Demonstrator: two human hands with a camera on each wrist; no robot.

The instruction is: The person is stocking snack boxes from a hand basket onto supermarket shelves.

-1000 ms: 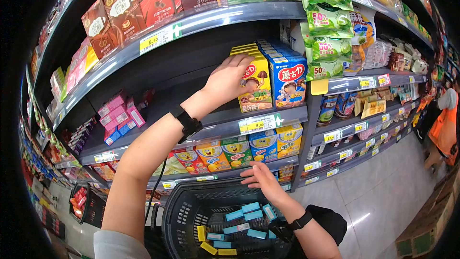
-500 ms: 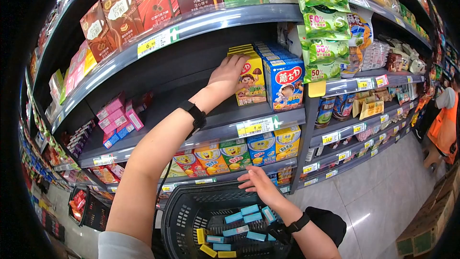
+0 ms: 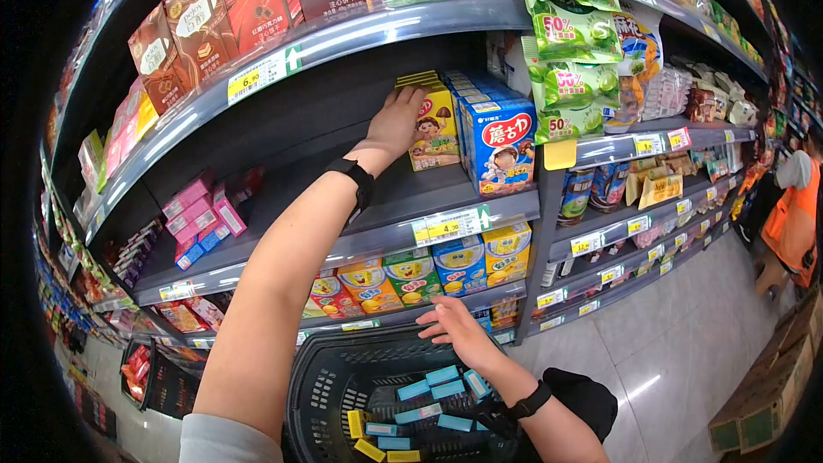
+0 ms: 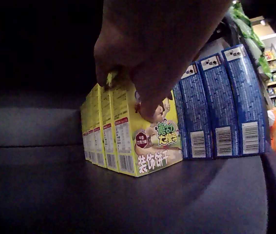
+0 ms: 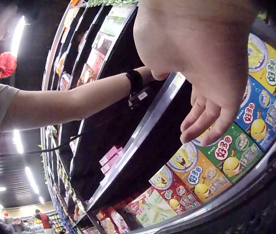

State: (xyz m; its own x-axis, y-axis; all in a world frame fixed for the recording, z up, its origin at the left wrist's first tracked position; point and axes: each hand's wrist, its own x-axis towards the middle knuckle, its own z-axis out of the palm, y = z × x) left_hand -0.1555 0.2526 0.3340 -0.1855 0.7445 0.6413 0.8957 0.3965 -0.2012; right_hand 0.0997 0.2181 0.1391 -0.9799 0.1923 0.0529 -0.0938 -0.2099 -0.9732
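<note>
- Gripping the yellow boxes [image 3: 435,133] from above with the left hand [image 3: 393,124], fingers bent over the top, thumb against the printed front.
- Set upright in a row on the shelf [image 3: 416,193], just left of the blue boxes [image 3: 504,146], with a front farther back than theirs.
- Below and left of the blue boxes: right hand [image 3: 459,334], fingers apart and slightly bent, near the cartoon cartons [image 3: 410,277].
- Lower still beneath the blue boxes: black basket [image 3: 321,377], with small light-blue packs [image 3: 417,413] and yellow packs [image 3: 357,423] inside.
</note>
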